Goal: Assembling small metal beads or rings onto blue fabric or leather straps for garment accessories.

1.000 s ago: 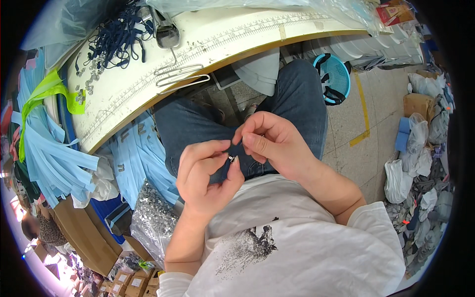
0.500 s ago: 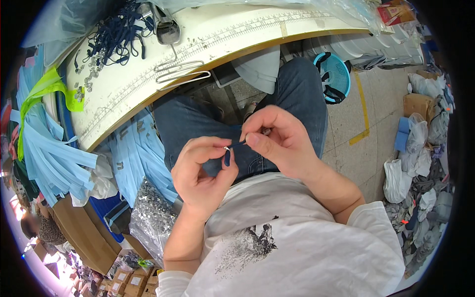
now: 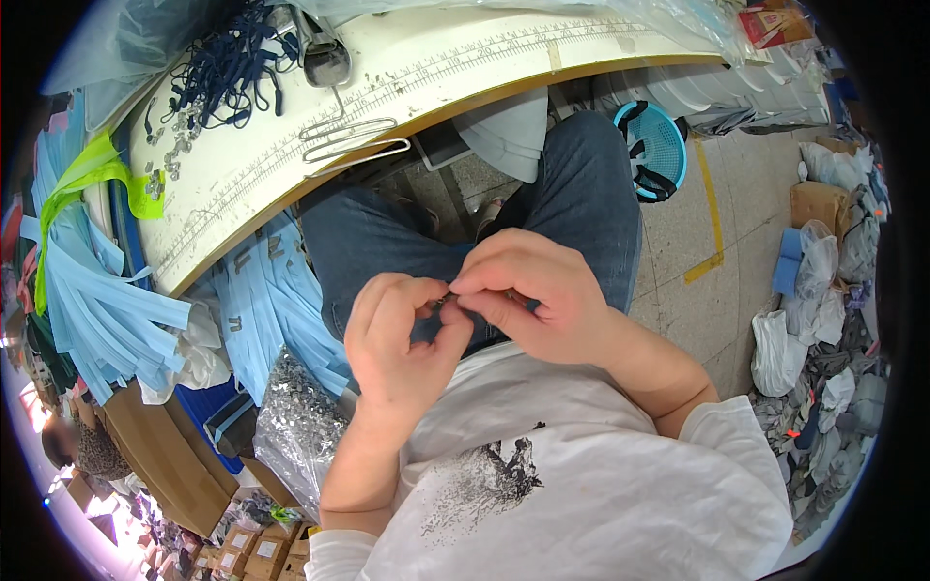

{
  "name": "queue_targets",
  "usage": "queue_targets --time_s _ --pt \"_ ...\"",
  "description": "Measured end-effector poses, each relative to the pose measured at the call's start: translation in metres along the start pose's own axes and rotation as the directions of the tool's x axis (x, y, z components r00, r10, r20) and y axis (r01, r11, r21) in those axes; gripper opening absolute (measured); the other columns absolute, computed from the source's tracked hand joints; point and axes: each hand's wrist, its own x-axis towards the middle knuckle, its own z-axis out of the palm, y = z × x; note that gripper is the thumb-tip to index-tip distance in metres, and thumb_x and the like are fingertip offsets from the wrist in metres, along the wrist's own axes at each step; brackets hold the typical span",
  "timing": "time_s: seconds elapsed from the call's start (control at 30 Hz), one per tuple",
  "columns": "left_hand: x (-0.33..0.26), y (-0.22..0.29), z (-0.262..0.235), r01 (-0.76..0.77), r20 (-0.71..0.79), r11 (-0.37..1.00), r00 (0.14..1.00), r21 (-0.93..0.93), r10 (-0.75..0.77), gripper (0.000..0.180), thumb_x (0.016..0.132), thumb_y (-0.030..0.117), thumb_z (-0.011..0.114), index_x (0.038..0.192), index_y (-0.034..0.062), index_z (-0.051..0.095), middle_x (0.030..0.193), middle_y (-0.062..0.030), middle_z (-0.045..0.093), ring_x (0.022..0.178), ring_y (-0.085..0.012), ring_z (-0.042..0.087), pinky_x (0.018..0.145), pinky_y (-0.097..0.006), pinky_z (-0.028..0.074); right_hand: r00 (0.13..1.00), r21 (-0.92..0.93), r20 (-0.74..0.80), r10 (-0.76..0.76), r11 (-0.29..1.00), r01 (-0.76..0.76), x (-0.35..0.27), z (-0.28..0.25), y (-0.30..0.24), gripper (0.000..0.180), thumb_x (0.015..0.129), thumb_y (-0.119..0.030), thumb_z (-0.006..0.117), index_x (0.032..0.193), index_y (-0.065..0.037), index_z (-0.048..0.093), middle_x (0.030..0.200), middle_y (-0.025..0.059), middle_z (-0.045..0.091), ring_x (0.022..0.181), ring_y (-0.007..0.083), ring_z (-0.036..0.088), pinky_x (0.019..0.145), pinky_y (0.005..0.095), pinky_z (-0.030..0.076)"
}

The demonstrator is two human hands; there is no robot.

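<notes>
Over my lap, my left hand (image 3: 399, 334) and my right hand (image 3: 552, 295) meet fingertip to fingertip, both closed in a pinch. Between them is a navy cord zipper pull (image 3: 443, 301), of which only a small dark bit shows; the fingers cover the rest. The small silvery piece at its end is hidden now. Ahead on the white worktable (image 3: 436, 48) lies a tangled heap of similar navy cord pulls (image 3: 232, 68). Beside that heap are scattered small metal pieces (image 3: 177, 140) that look like zipper sliders.
A metal scoop (image 3: 327, 64) and bent wire rack (image 3: 354, 140) sit by the table edge. Light-blue strips (image 3: 107, 310) hang at left, near a clear bag of small metal parts (image 3: 300, 426). A blue basket (image 3: 664, 145) stands on the floor; bags and scraps (image 3: 823, 387) lie right.
My right hand has lowered and come in against my left fingertips. The cord and silvery piece, plainly seen before, are now mostly covered by fingers.
</notes>
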Motion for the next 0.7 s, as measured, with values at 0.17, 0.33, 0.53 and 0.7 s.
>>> queue_targets --time_s 0.17,0.33,0.53,0.7 --pt "-0.0032 -0.0011 0.0023 0.24 0.082 0.851 0.97 -0.468 -0.228 0.026 0.071 -0.005 0.075 0.094 -0.0012 0.064 0.087 -0.0078 0.061 0.072 -0.0114 0.059 0.063 -0.022 0.048 0.993 0.171 -0.057 0.102 0.981 -0.091 -0.0036 -0.0036 0.0039 0.015 0.083 0.003 0.07 0.097 -0.002 0.066 0.092 0.0048 0.062 0.076 0.0089 0.059 0.061 0.0208 0.046" --pt "-0.0053 -0.0048 -0.0003 0.322 0.234 0.753 0.946 -0.574 -0.227 0.022 0.082 -0.009 0.068 0.103 -0.0044 0.062 0.092 -0.007 0.061 0.078 -0.009 0.058 0.07 -0.021 0.048 0.971 0.455 -0.1 0.215 0.878 -0.147 -0.0064 0.0005 0.0094 0.012 0.085 0.004 0.068 0.095 -0.002 0.065 0.091 0.0022 0.061 0.074 0.0053 0.055 0.059 0.0188 0.042" --pt "-0.006 -0.0031 0.001 0.389 0.24 0.532 0.913 -0.752 -0.329 0.018 0.085 -0.011 0.064 0.1 -0.0041 0.062 0.098 -0.0058 0.061 0.084 -0.0078 0.058 0.074 -0.02 0.047 0.977 0.421 -0.086 0.195 0.896 -0.142 -0.0053 0.0004 0.0083 0.014 0.085 0.0 0.07 0.098 -0.002 0.065 0.09 0.0015 0.06 0.072 0.0041 0.053 0.059 0.0186 0.041" --pt "-0.0076 -0.0008 0.0001 0.413 0.244 0.515 0.899 -0.751 -0.364 0.019 0.084 -0.012 0.065 0.101 -0.0041 0.062 0.1 -0.007 0.061 0.086 -0.0083 0.058 0.076 -0.02 0.047 0.96 0.497 -0.046 0.278 0.839 -0.219 -0.0054 -0.0011 0.0106 0.014 0.088 -0.004 0.069 0.101 -0.002 0.065 0.086 -0.0007 0.06 0.071 0.0031 0.052 0.059 0.018 0.041"
